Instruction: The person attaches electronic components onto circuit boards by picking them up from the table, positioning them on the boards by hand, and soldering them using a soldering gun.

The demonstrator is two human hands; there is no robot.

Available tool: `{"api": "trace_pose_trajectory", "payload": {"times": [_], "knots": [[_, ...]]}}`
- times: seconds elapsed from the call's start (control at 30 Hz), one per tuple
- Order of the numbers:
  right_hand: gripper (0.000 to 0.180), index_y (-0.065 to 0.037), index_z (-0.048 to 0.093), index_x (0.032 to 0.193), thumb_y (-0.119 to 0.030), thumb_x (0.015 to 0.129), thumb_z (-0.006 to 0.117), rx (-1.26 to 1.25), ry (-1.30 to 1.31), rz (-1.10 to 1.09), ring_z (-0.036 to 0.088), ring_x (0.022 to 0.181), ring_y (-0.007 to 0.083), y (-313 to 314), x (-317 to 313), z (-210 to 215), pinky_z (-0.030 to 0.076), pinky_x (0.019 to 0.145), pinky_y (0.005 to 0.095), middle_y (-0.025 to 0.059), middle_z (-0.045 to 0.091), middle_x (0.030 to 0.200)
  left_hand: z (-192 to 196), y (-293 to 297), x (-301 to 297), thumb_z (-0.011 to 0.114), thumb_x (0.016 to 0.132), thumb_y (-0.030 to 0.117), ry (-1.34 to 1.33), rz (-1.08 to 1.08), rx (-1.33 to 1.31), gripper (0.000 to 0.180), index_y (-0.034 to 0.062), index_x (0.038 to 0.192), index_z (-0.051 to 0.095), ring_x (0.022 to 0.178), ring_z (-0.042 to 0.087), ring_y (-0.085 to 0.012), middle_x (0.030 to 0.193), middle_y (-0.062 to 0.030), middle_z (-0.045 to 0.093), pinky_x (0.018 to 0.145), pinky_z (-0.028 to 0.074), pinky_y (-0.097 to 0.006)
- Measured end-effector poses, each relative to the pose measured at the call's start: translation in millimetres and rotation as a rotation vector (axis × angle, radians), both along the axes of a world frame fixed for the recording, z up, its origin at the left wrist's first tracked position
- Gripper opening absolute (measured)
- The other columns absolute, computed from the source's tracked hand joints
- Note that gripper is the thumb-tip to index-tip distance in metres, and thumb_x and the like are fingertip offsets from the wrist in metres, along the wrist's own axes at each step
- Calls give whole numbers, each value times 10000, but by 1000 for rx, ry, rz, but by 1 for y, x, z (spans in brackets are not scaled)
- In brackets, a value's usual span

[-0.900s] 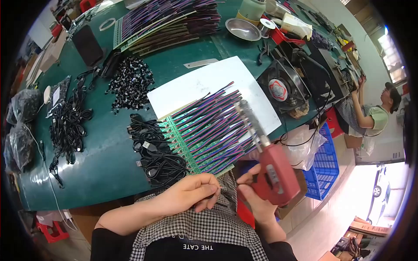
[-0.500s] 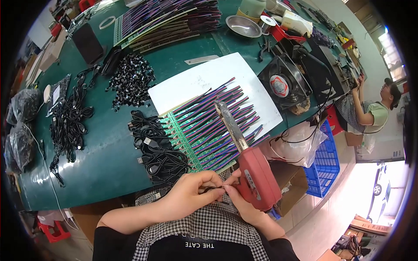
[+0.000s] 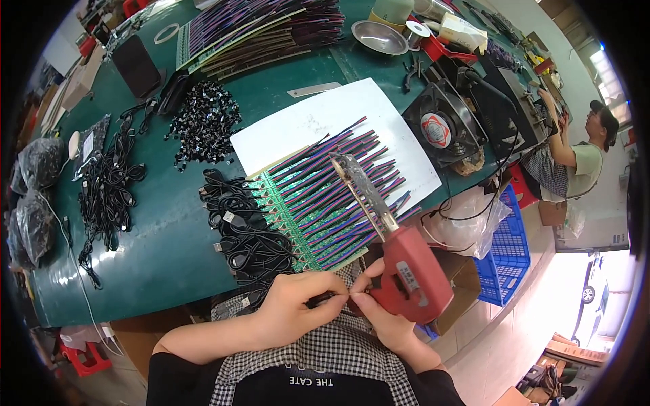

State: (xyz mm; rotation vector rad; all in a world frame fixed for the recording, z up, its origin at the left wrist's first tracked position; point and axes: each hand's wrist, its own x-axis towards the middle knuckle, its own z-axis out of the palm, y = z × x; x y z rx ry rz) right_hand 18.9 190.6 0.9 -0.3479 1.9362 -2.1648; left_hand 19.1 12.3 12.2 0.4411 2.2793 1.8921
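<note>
My right hand [image 3: 387, 323] holds a red-handled soldering gun [image 3: 414, 274], its long metal tip pointing up and left over the wires. The thumb and a finger of that hand also meet my left hand's fingertips. My left hand [image 3: 292, 299] is closed in a pinch on a thin dark cable [image 3: 326, 296], mostly hidden by the fingers. Just beyond lies a green circuit board panel [image 3: 288, 220] with rows of black, red and blue wires [image 3: 338, 186] fanning right. A pile of black USB cables [image 3: 245, 240] sits against its left edge.
A white board [image 3: 393, 125] lies under the wires. Left of it are small black connectors [image 3: 203, 125] and more black cables [image 3: 105, 203]. A fan [image 3: 440, 125] stands at the right, near a metal bowl [image 3: 379, 37]. A blue crate [image 3: 504, 250] and a co-worker [image 3: 586, 162] are further right.
The soldering gun has tilted and shifted slightly right in my right hand. My two hands stay fingertip to fingertip. The co-worker's head and arms have moved a little.
</note>
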Motion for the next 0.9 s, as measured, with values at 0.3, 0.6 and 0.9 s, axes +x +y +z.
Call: {"api": "trace_pose_trajectory", "payload": {"times": [0.3,0.6,0.9], "knots": [[420,-23,458,1125,-62,772,682,-215,-287,-161,549,681,116,39,19,0,456,632,242,84,574,825,-2,-16,5,692,578,48,215,426,-552,168,72,709,590,774,509,-220,844,-36,511,622,418,-335],[506,61,518,1040,-214,705,780,-193,-424,-94,532,602,129,76,52,-17,428,541,235,132,608,817,-14,-13,1,689,555,71,358,405,-654,179,87,692,574,868,492,-236,855,-34,505,767,344,-401],[628,54,580,1056,-336,612,792,440,-127,18,653,702,202,130,96,-56,495,656,274,82,671,851,-20,-8,0,667,546,59,457,407,-668,184,72,686,548,823,509,-233,847,-35,505,748,365,-414]]}}
